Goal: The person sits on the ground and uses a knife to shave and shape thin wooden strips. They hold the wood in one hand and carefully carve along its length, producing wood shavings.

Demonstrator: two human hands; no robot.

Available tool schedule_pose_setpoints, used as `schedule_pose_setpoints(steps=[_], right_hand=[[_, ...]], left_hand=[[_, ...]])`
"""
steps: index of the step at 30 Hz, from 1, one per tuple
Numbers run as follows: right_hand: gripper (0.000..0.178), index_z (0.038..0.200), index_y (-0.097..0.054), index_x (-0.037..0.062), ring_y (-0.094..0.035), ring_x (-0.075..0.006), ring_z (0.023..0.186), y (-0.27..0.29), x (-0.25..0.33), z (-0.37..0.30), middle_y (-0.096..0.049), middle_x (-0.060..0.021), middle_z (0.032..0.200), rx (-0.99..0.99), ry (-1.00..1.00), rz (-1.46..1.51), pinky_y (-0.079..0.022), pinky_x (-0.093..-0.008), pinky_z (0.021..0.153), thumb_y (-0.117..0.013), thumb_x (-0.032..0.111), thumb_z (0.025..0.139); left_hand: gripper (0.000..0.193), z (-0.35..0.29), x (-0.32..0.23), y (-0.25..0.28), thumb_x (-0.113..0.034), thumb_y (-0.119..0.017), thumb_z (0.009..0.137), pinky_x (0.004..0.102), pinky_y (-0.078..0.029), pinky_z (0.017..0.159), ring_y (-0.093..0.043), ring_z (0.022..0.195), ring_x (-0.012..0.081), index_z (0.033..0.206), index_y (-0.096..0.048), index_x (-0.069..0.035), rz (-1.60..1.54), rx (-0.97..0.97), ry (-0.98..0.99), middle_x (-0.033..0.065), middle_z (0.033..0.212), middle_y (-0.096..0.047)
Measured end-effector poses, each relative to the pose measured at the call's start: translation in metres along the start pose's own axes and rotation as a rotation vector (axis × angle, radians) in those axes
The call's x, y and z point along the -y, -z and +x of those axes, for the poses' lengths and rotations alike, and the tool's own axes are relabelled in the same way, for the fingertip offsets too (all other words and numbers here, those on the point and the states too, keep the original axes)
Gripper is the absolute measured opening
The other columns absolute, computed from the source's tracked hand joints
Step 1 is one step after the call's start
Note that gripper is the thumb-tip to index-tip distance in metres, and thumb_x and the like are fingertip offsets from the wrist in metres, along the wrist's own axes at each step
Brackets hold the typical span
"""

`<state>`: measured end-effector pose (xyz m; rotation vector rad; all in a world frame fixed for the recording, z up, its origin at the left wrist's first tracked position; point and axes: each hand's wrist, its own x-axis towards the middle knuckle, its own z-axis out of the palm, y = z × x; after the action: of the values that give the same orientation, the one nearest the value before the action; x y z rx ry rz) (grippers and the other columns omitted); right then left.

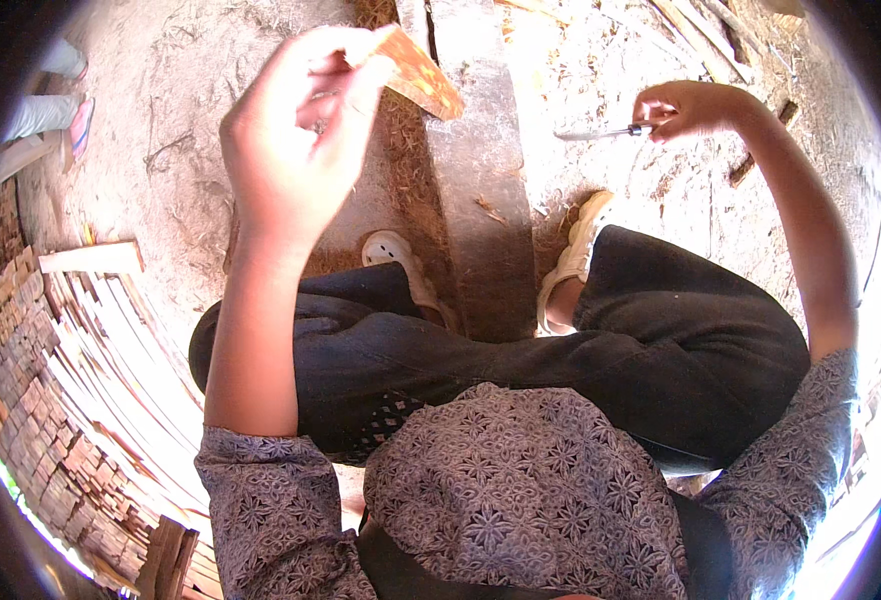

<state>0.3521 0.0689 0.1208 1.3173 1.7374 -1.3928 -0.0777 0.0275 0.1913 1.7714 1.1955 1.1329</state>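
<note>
The left hand [295, 140], in the upper left part of the frame, has its thumb and fingers closed on one end of an orange-brown piece [420, 78]. That piece is near the top middle, and its other end sticks out to the right over a long plank [480, 190]. Holding it by one end seems to leave most of it free and easy to see. I cannot tell if it touches the plank. The right hand [695, 108], in the upper right, has its fingers curled around the dark end of a thin tool [595, 133]. The pale, thin part points left, away from the fingers, which may help keep them safe. I cannot tell just what tool it is. The plank runs down the middle, between two pale shoes [400, 255]. The knees are spread wide, maybe to make room for the plank. Lots of wood strips [125, 340] lie in a pile at the left side, perhaps there so they are out of the way of the feet.
</note>
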Motion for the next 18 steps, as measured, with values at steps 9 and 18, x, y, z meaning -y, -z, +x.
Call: schedule_pose_setpoints(steps=[9, 18], right_hand=[[0.029, 0.117, -0.058, 0.0092, -0.053, -0.0139, 0.067, 0.005, 0.105, -0.048, -0.060, -0.0039, 0.079, -0.286, 0.390, -0.155, -0.041, -0.0351, 0.062, -0.064, 0.004, 0.088], [0.020, 0.111, -0.067, 0.0090, -0.057, -0.0125, 0.068, 0.032, 0.118, -0.087, -0.064, -0.0037, 0.083, -0.465, 0.427, -0.118, -0.047, -0.0317, 0.061, -0.071, 0.022, 0.097]], left_hand=[[0.030, 0.015, 0.016, 0.004, 0.001, -0.068, 0.097, 0.0313, -0.061, 0.089, -0.070, 0.104, 0.0190, 0.125, -0.063, 0.008, -0.195, 0.124, 0.098, 0.0150, 0.116, -0.071], [0.027, 0.008, 0.000, -0.003, 0.011, -0.072, 0.089, 0.0325, -0.059, 0.095, -0.067, 0.110, 0.0195, 0.114, -0.063, 0.006, -0.372, 0.385, 0.060, 0.0142, 0.120, -0.066]])
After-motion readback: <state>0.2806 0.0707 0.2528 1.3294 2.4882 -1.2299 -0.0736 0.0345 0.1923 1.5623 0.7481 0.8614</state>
